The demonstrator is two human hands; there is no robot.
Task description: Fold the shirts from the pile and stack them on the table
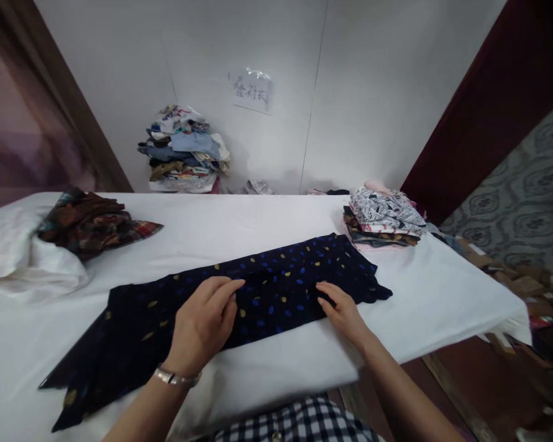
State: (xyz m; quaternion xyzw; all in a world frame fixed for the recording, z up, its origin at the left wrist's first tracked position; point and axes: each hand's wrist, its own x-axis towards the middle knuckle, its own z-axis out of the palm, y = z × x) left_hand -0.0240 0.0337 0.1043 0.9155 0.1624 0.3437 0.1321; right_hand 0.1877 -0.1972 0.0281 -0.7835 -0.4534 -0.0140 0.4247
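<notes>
A dark navy shirt (276, 288) with blue and yellow spots lies lengthwise across the white table, folded into a long strip. Its left end spreads into loose flaps near the front edge. My left hand (206, 319) is over the middle-left of the shirt, fingers curled and closed on the cloth; the thumb is partly hidden. Farther right, my right hand (343, 312) has its thumb and fingertips drawn together on the cloth near the shirt's lower edge. The fabric between the fingers is hard to make out.
Folded clothes (382, 218) are stacked at the table's right rear. A crumpled plaid garment (96, 224) and white cloth (27, 258) lie at the left. A tall clothes pile (184, 150) stands by the wall, beside a paper sign (252, 92). Cardboard (520, 282) lies beyond the right edge.
</notes>
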